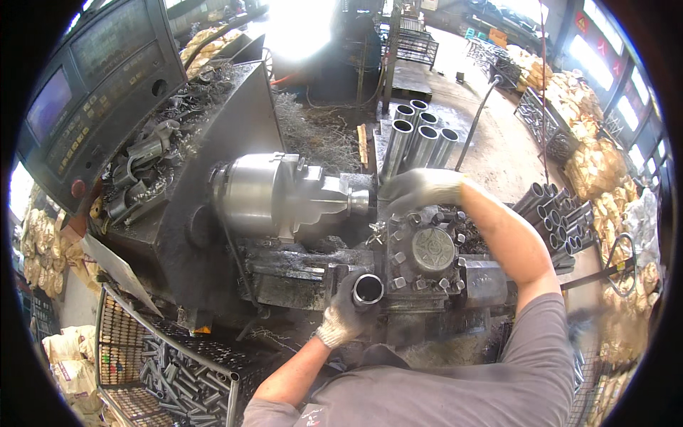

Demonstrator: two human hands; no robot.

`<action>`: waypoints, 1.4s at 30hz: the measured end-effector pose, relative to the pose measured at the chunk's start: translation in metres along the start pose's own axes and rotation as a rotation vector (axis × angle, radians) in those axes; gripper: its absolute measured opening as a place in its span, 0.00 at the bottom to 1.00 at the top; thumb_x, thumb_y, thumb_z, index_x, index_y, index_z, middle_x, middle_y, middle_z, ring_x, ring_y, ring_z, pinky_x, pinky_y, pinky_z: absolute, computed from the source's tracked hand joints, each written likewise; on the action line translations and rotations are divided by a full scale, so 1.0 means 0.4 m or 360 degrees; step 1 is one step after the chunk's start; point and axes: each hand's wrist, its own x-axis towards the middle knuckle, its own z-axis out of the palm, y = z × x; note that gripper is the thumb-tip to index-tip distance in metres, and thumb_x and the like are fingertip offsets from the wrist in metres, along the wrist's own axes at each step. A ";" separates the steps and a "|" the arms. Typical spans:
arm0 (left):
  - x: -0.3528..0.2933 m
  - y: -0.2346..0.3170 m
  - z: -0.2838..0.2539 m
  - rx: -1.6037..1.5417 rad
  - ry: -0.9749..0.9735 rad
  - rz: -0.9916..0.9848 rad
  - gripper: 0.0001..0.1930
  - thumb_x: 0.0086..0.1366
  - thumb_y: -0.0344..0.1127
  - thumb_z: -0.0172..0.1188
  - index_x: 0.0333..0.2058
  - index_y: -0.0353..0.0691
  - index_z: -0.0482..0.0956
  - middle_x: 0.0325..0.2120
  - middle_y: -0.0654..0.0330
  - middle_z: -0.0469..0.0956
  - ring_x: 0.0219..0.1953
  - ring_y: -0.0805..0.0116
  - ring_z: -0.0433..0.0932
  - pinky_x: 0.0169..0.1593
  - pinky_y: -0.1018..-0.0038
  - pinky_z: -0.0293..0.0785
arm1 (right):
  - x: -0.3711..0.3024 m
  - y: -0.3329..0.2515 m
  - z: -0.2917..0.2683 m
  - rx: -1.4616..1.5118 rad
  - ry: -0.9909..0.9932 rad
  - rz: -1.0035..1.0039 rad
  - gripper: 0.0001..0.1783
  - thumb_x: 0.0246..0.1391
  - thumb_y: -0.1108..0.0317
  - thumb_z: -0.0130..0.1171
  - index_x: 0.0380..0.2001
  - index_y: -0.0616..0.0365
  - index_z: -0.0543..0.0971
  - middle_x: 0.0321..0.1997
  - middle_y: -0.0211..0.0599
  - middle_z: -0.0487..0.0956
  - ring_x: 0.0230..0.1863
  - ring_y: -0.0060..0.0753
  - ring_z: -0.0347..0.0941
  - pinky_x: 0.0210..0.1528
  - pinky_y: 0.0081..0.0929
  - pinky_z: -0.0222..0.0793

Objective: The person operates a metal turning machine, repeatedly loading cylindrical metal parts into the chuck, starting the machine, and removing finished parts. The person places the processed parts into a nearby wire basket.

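My left hand (343, 312), in a dirty knit glove, is closed round a short metal tube (368, 302) whose open end faces up, in front of the tool post. The gloved right hand (425, 190) reaches over the square tool post (432, 250), its fingers blurred by motion beside the end of a metal workpiece (360, 200). That piece sticks out of the jaws of the lathe chuck (253, 193). Whether the right fingers grip anything is hard to make out.
Several upright steel tubes (425, 142) stand beyond the tool post, and more tubes (557, 220) are stacked at right. A control panel (89, 99) rises at left. Below it is a wire basket (235, 388) of small tubes. Metal shavings (313, 132) lie behind the chuck.
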 end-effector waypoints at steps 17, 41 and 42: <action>0.232 -0.031 -0.416 0.0713 0.0572 0.0655 0.31 0.62 0.24 0.65 0.65 0.37 0.73 0.54 0.46 0.82 0.52 0.53 0.85 0.59 0.62 0.81 | 0.144 -0.034 0.093 -0.0246 -0.0048 0.0063 0.17 0.51 0.56 0.75 0.36 0.59 0.91 0.31 0.39 0.88 0.32 0.33 0.84 0.36 0.34 0.81; 0.526 0.146 -0.134 0.0732 -0.0723 -0.0213 0.23 0.61 0.47 0.73 0.48 0.37 0.84 0.32 0.50 0.87 0.37 0.56 0.87 0.46 0.63 0.83 | -0.214 0.032 -0.049 0.0044 0.0716 -0.0127 0.18 0.59 0.59 0.71 0.47 0.59 0.89 0.44 0.43 0.90 0.43 0.37 0.87 0.52 0.35 0.80; 0.536 0.185 -0.170 0.0467 -0.0691 -0.0430 0.20 0.63 0.45 0.73 0.47 0.37 0.85 0.31 0.54 0.87 0.34 0.62 0.86 0.43 0.66 0.83 | -0.232 0.053 -0.047 0.0116 0.0724 -0.0104 0.18 0.59 0.59 0.71 0.47 0.59 0.89 0.43 0.42 0.90 0.43 0.35 0.87 0.52 0.35 0.80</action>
